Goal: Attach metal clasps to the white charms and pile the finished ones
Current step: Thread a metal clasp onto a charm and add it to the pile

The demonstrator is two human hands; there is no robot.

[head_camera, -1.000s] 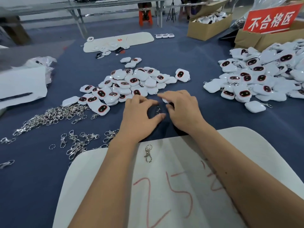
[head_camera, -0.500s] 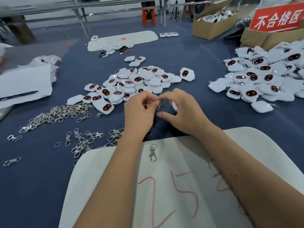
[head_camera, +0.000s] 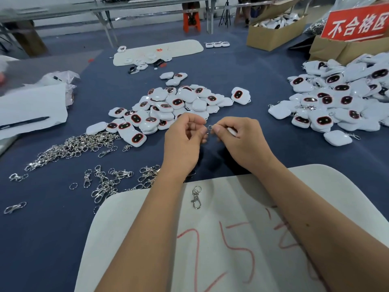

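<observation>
Two hands are pinching one clasp ring (head_camera: pixel 209 127): left grip (head_camera: pixel 185 142), right grip (head_camera: pixel 242 140) half-hiding one charm (head_camera: pixel 231 131); two charm piles are lying beyond.

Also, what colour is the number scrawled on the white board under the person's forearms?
Red, handwritten on the white board, seen in the head view, the only one.

Left hand (head_camera: pixel 183 144) and right hand (head_camera: pixel 242 140) raised, fingertips pinched together

White charms (head_camera: pixel 177 104) have black ovals ringed red. Silver clasps (head_camera: pixel 73 145) lie on navy cloth (head_camera: pixel 42 228). The white board (head_camera: pixel 210 249) has red scrawl; the red sign (head_camera: pixel 355 24) has white characters.
</observation>
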